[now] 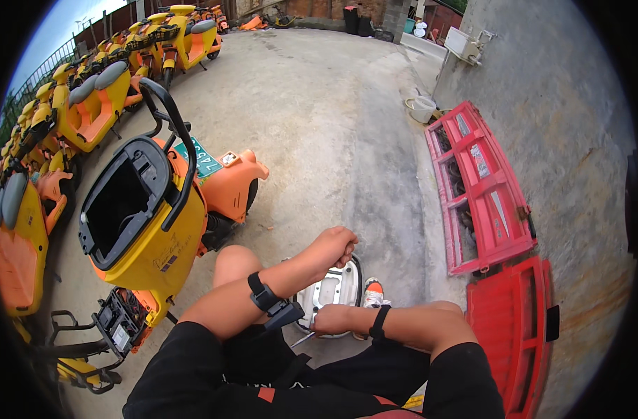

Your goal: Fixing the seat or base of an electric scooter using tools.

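Between my legs lies a white moulded panel with a black rim (328, 288), shaped like the underside of a scooter seat. My left hand (336, 248) is closed above its far end, and whatever its fingers may hold is hidden. Lower down, my right hand (329, 320) is curled against the panel's near end; its fingertips are out of sight. A thin light rod (303, 340) sticks out beside the panel, just left of my right hand. To the left stands a yellow and orange scooter (167, 269) with its seatless storage compartment (123, 202) exposed.
Rows of yellow scooters (95, 112) line the left side. Red metal truck panels (483, 188) lean along the concrete wall (556, 140) at right, with a white bucket (421, 108) beyond them. Exposed wiring (120, 321) sits at the near scooter's lower end. The concrete floor (333, 119) stretches ahead.
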Demonstrator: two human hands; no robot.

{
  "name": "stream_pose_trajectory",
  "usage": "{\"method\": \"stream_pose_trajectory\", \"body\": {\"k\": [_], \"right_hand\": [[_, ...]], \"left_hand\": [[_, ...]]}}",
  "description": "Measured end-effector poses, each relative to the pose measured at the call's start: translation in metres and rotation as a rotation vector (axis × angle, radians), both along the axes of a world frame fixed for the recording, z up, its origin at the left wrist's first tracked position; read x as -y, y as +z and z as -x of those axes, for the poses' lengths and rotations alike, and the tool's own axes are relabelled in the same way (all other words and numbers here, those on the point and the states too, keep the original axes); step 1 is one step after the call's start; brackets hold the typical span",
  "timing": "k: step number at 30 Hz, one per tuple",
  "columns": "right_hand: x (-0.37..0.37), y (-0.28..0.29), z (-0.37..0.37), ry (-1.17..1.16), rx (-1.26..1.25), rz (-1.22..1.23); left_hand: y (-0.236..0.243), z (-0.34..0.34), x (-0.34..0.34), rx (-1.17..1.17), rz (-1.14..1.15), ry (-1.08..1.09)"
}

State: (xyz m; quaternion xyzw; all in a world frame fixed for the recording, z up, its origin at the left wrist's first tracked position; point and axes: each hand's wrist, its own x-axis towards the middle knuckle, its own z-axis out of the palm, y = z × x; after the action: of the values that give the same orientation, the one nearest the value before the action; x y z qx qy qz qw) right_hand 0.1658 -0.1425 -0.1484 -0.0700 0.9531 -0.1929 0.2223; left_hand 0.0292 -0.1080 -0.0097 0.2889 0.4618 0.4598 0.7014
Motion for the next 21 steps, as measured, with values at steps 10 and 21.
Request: {"method": "stream_pose_trajectory", "body": {"k": [10, 21], "right_hand": [[-0.043, -0.006, 0.015, -0.285, -0.179, -0.306], [-0.013, 0.007, -0.001, -0.594, 0.056, -0.553]], "left_hand": [[-0.001, 0.009, -0.005, -0.052, -0.011, 0.110], [0.000, 0.003, -0.005, -0.011, 0.016, 0.020]]}}
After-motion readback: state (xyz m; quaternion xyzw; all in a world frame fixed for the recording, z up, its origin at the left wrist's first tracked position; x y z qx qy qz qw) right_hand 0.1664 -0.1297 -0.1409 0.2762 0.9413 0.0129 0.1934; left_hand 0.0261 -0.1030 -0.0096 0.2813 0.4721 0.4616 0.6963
